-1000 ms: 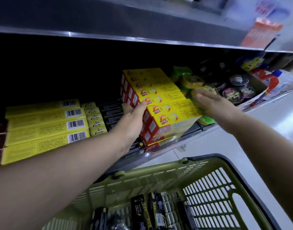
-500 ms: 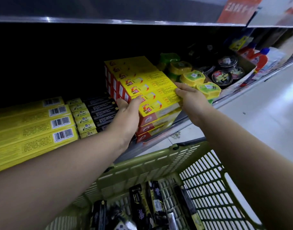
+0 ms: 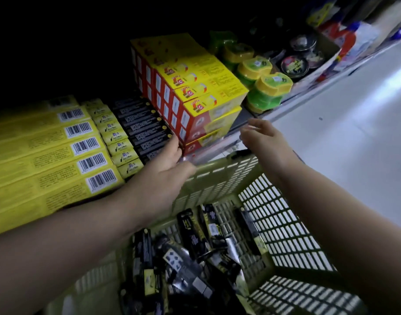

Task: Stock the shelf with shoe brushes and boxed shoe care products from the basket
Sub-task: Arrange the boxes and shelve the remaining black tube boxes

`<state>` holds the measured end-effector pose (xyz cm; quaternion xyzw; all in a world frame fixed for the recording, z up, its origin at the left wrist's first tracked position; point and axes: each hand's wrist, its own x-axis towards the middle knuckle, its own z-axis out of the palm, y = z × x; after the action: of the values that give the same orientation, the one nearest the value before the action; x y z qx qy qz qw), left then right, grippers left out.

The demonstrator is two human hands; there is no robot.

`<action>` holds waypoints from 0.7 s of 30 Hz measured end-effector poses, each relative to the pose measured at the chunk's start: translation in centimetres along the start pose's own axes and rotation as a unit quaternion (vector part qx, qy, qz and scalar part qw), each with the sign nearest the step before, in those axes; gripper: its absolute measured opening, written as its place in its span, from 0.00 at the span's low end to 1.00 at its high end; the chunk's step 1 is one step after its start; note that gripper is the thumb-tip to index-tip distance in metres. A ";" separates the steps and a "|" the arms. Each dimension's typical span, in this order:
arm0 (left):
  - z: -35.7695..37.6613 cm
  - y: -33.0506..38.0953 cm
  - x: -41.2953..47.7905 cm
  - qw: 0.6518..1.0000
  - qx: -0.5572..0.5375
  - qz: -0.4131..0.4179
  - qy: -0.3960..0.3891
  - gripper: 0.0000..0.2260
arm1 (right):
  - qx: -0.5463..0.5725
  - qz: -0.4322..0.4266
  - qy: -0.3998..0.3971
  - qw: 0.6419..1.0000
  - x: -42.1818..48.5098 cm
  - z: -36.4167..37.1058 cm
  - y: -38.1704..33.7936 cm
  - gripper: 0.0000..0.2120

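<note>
Nearest, under both forearms, an olive-green basket [image 3: 285, 235] is seen, and black-and-yellow packs [image 3: 190, 235] lie jumbled in its bottom, below and behind both hands. None of them is held. Above the basket's far rim the left hand [image 3: 165, 164] is stretched forward with loose, nearly straight fingers. Nothing is gripped in it, and its fingertips reach the foot of the stack of yellow-and-red boxes [image 3: 195, 92] at the front edge of the shelf [image 3: 215, 152]. Whether they actually touch the lowest box cannot be told. To the right of it, well apart, the right hand [image 3: 260, 137] is held over the rim with its fingers relaxed and slightly blurred, empty too, just in front of the shelf edge. Beyond the left hand's fingertips a row of black boxes [image 3: 145, 126] lies flat against the stack's left side. Further left come small yellow boxes [image 3: 117, 133], then long yellow boxes [image 3: 47, 155] with barcodes facing up. Past the right hand, green-and-yellow tubs [image 3: 270, 87] are stacked beside the yellow-and-red boxes, and round black tins [image 3: 295, 65] sit behind them in an open carton. The back of the shelf is lost in darkness — nothing can be made out there — while pale floor [image 3: 342, 144] lies off to the right of the right hand.
</note>
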<state>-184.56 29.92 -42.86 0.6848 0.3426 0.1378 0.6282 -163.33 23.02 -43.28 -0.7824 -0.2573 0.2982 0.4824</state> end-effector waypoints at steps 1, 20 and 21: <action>0.0 0.3 -1.3 1.000 0.001 0.006 -0.018 0.27 | -0.008 -0.015 0.009 1.000 -0.9 0.1 0.2 0.14; 1.0 -4.8 -11.5 0.983 0.057 -0.145 -0.094 0.07 | -0.550 0.032 -0.199 0.810 -12.7 6.9 12.4 0.39; 0.9 -4.9 -11.3 0.983 0.061 -0.152 -0.086 0.06 | -0.593 0.011 -0.204 0.779 -12.4 7.5 12.4 0.43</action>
<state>-193.69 21.81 -44.98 0.6714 0.3951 -0.0398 0.6258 -175.78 14.00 -54.55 -0.8375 -0.4669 0.2443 -0.1444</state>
